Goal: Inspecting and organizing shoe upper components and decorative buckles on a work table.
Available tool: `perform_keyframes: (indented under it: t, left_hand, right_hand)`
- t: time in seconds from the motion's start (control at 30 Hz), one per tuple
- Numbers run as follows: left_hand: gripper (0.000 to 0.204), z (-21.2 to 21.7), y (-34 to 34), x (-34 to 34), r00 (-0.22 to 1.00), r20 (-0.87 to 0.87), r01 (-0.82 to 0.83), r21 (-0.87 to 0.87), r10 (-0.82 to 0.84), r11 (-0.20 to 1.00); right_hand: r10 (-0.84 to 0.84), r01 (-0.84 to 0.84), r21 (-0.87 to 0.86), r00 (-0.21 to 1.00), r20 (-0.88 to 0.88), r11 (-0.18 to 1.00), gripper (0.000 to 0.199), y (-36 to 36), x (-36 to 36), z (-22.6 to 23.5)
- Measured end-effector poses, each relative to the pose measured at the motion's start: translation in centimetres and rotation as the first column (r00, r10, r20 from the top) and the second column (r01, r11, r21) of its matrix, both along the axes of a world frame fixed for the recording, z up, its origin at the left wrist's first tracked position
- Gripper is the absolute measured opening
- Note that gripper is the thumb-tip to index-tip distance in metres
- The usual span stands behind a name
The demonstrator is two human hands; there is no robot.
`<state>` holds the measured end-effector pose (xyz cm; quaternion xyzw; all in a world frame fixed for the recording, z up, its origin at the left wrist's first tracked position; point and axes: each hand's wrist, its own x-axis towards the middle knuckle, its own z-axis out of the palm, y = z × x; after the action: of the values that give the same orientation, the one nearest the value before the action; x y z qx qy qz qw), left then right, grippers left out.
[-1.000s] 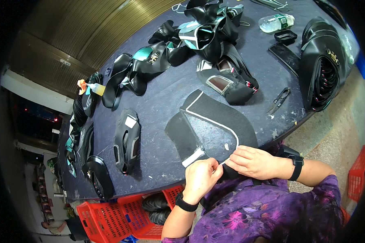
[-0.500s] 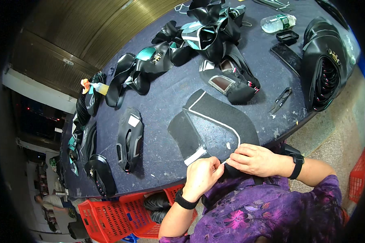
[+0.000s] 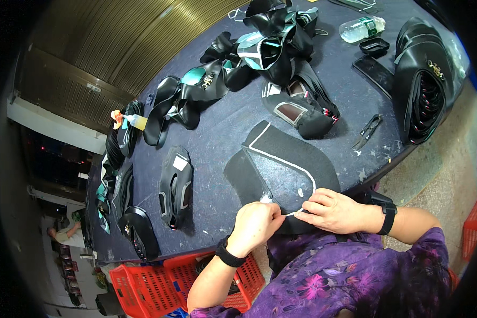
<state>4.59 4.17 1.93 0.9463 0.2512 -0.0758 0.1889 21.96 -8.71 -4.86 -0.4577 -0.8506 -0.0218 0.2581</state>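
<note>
A dark grey shoe-upper piece (image 3: 278, 172) lies flat at the table's near edge, its middle glossy. Narrow white tape (image 3: 282, 157) follows a curved line across it. At the near edge, my left hand (image 3: 253, 225) pinches the tape between thumb and forefinger. My right hand (image 3: 331, 212) has its fingers bent, thumb and fingertips closed on the tape at the piece's edge. A short stretch of tape runs taut between the two hands. My left hand covers part of the piece's left edge.
Thread snips (image 3: 367, 132) lie to the right, near a black phone (image 3: 373, 75) and a plastic bottle (image 3: 361, 29). Stacked black uppers (image 3: 421, 85) stand far right; more uppers (image 3: 175, 185) lie left and behind. Red crates (image 3: 143, 289) sit below the table edge.
My left hand has moved a little left, drawing the tape straighter between the hands. It now covers most of a white patch on the piece. My right hand stays nearly in place.
</note>
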Motion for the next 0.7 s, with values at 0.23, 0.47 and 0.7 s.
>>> perform_keyframes:
  t: [0.23,0.47,0.7]
  left_hand:
    - [0.018,0.0,0.7,0.1,0.998,0.000,0.056,-0.046,-0.056,0.997]
    - [0.018,-0.3,1.3,0.5,0.998,-0.033,0.047,-0.042,-0.048,0.998]
    - [0.018,-0.7,1.8,1.0,0.991,-0.027,0.133,0.006,-0.132,0.991]
  right_hand:
    - [-0.019,0.020,0.013,0.999,-0.038,1.000,0.042,0.2,0.3,-0.3]
    - [0.004,-0.008,0.024,0.986,0.166,1.000,0.040,0.4,0.3,0.5]
    - [-0.033,0.015,0.077,0.968,0.249,0.997,0.044,0.5,-0.2,0.3]
